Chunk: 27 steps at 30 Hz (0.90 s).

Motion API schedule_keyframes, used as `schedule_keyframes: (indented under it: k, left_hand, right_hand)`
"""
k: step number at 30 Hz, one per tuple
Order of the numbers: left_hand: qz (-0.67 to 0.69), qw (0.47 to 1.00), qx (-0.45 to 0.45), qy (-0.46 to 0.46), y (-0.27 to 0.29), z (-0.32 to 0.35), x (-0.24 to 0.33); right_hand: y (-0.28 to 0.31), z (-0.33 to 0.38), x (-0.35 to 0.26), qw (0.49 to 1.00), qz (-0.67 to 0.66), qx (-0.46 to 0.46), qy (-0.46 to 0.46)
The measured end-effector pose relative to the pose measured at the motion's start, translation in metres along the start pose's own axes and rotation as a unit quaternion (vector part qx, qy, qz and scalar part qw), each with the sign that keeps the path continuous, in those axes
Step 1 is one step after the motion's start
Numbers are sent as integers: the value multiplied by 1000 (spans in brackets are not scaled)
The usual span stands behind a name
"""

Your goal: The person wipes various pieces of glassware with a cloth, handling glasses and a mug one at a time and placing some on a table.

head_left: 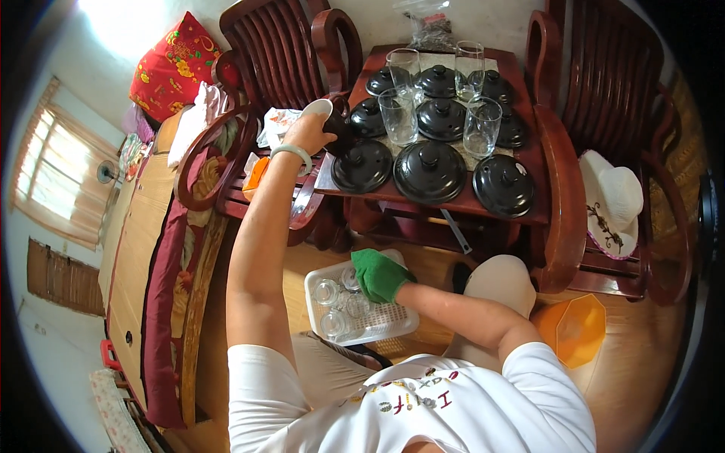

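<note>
My left hand (pixel 308 134), with a pale bangle at its wrist, is closed round a dark pot (pixel 341 137) with a white inside. The pot is at the left edge of the small table, close to the black lids. Green cloth, like a mitt, covers my right hand (pixel 379 276) and hides its fingers. That hand is over a white plastic basket (pixel 311 296) on the floor, close to several clear glasses (pixel 334 323) inside. Several black knobbed lids (pixel 429 172) lie in rows on the table, with tall clear glasses (pixel 399 117) standing among them.
The reddish wooden table (pixel 521 69) stands between two wooden armchairs (pixel 281 53). A white hat (pixel 621 190) rests on the right chair. On the floor at right is an orange bin (pixel 574 328). An orange item (pixel 257 175) and white cloths lie on the left chair.
</note>
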<state>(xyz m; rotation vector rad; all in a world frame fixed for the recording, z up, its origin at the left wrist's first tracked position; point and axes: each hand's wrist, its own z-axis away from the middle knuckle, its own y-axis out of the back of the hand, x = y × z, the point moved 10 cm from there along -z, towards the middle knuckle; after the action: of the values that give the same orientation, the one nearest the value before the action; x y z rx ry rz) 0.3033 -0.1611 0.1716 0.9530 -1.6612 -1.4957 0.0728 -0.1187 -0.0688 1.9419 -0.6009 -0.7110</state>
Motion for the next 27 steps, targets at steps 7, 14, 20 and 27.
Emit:
schedule_keyframes:
  k: [7, 14, 20, 27]
  left_hand:
    - [-3, 998, 53, -16, 0, -1, -12]
    - [11, 996, 88, -6, 8, -2, 10]
    - [125, 986, 106, -23, 10, 14, 1]
    - [140, 947, 285, -48, 65, 48, 4]
  right_hand:
    - [-1, -1, 6, 979, -192, 58, -49]
    - [46, -9, -18, 986, 153, -63, -15]
    - [54, -8, -23, 992, 117, -48, -6]
    - [-18, 15, 44, 835, -454, 48, -307]
